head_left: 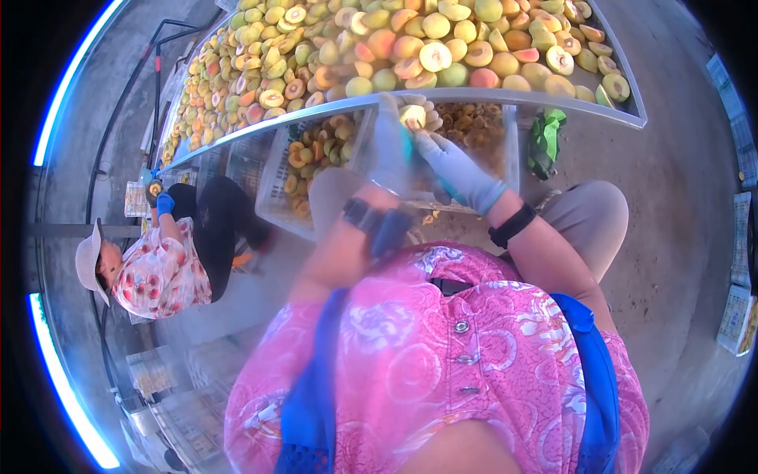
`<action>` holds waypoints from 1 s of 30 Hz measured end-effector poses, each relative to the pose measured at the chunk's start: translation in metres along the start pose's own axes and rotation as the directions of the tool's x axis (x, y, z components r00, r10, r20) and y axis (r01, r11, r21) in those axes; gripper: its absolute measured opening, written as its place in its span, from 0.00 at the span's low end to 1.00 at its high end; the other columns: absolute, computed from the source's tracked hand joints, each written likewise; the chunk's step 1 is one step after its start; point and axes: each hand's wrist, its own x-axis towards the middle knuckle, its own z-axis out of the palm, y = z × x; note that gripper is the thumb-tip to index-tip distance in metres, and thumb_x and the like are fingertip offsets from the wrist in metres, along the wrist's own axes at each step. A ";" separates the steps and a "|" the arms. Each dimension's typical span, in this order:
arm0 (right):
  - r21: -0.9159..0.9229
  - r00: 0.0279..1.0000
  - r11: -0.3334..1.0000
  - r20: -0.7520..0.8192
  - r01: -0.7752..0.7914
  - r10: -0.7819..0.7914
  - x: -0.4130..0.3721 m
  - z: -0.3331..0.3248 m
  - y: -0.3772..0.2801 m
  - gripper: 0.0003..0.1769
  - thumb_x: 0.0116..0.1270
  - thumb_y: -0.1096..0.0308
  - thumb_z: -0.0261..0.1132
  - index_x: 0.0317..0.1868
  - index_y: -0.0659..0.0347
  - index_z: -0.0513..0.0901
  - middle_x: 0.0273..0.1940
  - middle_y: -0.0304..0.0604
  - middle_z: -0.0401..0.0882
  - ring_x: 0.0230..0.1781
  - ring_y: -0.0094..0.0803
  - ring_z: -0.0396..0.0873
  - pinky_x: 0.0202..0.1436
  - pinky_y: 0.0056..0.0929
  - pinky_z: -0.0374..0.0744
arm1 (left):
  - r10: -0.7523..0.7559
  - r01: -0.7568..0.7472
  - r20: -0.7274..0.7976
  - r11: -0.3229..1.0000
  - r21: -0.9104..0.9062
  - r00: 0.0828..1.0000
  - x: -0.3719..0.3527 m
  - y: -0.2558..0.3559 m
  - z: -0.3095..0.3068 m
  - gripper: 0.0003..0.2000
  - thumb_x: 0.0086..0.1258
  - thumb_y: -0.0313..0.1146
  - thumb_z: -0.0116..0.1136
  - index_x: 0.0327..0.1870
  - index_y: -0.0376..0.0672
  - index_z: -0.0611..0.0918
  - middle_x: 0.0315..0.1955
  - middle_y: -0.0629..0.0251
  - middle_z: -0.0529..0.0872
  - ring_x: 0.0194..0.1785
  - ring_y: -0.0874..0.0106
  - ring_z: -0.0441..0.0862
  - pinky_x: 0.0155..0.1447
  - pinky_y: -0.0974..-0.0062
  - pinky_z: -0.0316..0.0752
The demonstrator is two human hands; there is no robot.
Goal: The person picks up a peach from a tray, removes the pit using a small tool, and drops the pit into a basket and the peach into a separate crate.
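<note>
My left hand (391,146), in a pale grey glove with a teal palm, holds a cut yellow peach (413,117) just below the tray's front rim. Close against it, my right hand (464,172), in the same kind of glove, has its fingers closed and their tips near the fruit. Whether a small tool sits in those fingers is hidden. Whole and halved peaches (379,43) cover the metal-edged tray (505,96) in front of me. Under my hands stand a crate (272,178) of peach halves and a crate (512,146) of brown pits or scraps.
A crumpled green bag (546,142) lies right of the pit crate. To the left a co-worker (162,265) in a hat and blue gloves sits at the same tray. Stacked crates (738,316) line the far right. Black hoses (99,170) run along the left.
</note>
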 end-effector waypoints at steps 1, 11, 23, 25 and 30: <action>-0.050 0.999 0.998 -0.018 0.045 -0.045 0.001 -0.001 0.004 0.24 0.77 0.46 0.49 0.48 0.60 0.77 0.30 0.31 0.71 0.25 0.19 0.65 0.26 0.20 0.67 | -0.060 0.060 0.023 0.998 0.005 0.998 0.001 0.003 0.000 0.31 0.74 0.64 0.43 0.45 0.38 0.78 0.38 0.56 0.83 0.38 0.62 0.84 0.47 0.62 0.82; -0.040 0.995 0.997 0.081 0.069 -0.066 -0.002 -0.009 0.005 0.25 0.77 0.45 0.49 0.47 0.61 0.77 0.25 0.32 0.70 0.16 0.21 0.65 0.18 0.23 0.64 | -0.137 0.125 0.084 0.984 0.129 0.987 -0.010 0.029 0.016 0.30 0.79 0.58 0.35 0.39 0.36 0.79 0.33 0.56 0.84 0.32 0.68 0.82 0.41 0.70 0.82; 0.060 0.976 0.997 0.214 -0.050 0.036 -0.008 -0.010 0.010 0.25 0.77 0.44 0.50 0.50 0.60 0.79 0.29 0.31 0.73 0.25 0.17 0.65 0.27 0.18 0.66 | -0.299 0.159 0.281 0.889 0.429 0.912 -0.004 0.038 -0.001 0.35 0.73 0.66 0.41 0.38 0.35 0.82 0.32 0.59 0.85 0.34 0.71 0.84 0.41 0.75 0.80; 0.013 0.989 0.996 0.125 -0.084 0.081 -0.013 -0.005 0.007 0.24 0.76 0.44 0.51 0.46 0.58 0.79 0.27 0.29 0.72 0.22 0.16 0.64 0.24 0.17 0.64 | -0.315 0.161 0.294 0.879 0.448 0.903 -0.004 0.038 0.000 0.36 0.72 0.67 0.41 0.37 0.35 0.82 0.32 0.59 0.86 0.35 0.71 0.84 0.41 0.74 0.80; 0.189 0.912 0.930 0.329 -0.316 0.244 -0.018 -0.009 -0.003 0.21 0.76 0.45 0.52 0.43 0.54 0.76 0.22 0.25 0.66 0.16 0.15 0.60 0.18 0.16 0.57 | -0.273 0.205 0.202 0.931 0.303 0.940 -0.018 0.037 0.003 0.38 0.69 0.70 0.43 0.35 0.34 0.83 0.30 0.58 0.86 0.34 0.70 0.85 0.40 0.75 0.81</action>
